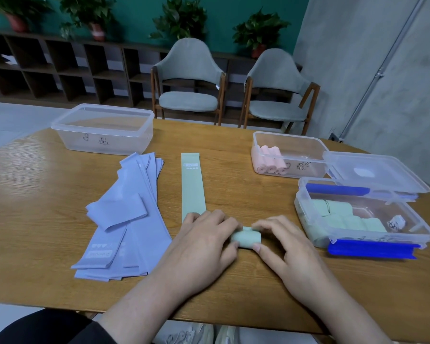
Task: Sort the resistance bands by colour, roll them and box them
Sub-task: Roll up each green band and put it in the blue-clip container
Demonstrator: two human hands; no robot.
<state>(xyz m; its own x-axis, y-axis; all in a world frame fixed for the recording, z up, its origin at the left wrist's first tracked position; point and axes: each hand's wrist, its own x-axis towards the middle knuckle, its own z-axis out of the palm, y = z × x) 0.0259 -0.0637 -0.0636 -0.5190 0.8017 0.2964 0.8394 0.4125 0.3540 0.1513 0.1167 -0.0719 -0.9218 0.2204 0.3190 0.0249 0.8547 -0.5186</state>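
Roll of green band (245,238) is sitting on the near part of the table (47,194), just left of the green box (363,214). Slack is the likely trouble: if either pinch is loosening, the springy roll could be unwinding before boxing. The left hand (204,247) and right hand (291,247) are both curling around its 2 ends, thumbs on the near side, fingertips over the far side. A flat green band (193,184) is lying beyond, lilac bands (127,219) at left.
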